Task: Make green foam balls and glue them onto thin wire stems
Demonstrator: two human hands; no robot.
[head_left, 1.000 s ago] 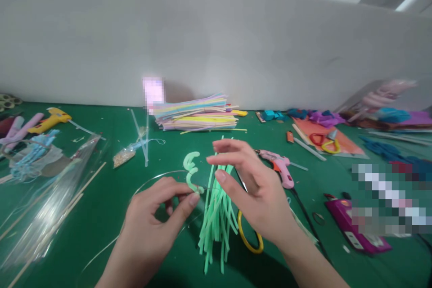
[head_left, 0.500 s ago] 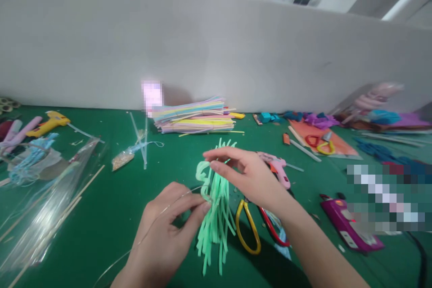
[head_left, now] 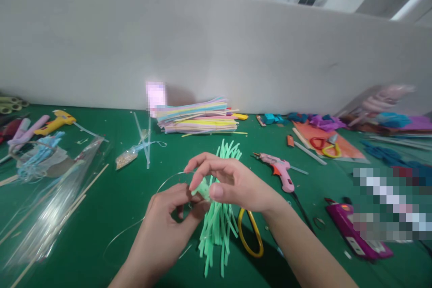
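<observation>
Between my hands is a small curled pale green piece (head_left: 201, 189), partly covered by fingers. My left hand (head_left: 177, 209) pinches its lower end between thumb and fingers. A thin wire (head_left: 126, 229) loops out past the left hand. My right hand (head_left: 229, 184) curves over the piece from the right, its fingertips close around it; whether they grip it is hard to see. Beneath both hands lies a bundle of mint green strips (head_left: 221, 229). A yellow scissor handle (head_left: 250, 234) shows beside the bundle, under the right forearm.
A pink glue gun (head_left: 280, 168) lies right of my hands. Farther back are stacked pastel strips (head_left: 199, 117) and a bag of beads (head_left: 126, 158). Clear plastic wrap with sticks (head_left: 60, 207) is on the left; a purple device (head_left: 356, 229) is on the right. A grey partition (head_left: 202, 45) stands behind.
My right hand has moved down and left, closer to the left hand, covering more of the green piece. The glue gun now shows fully, and the red scissor handle is hidden.
</observation>
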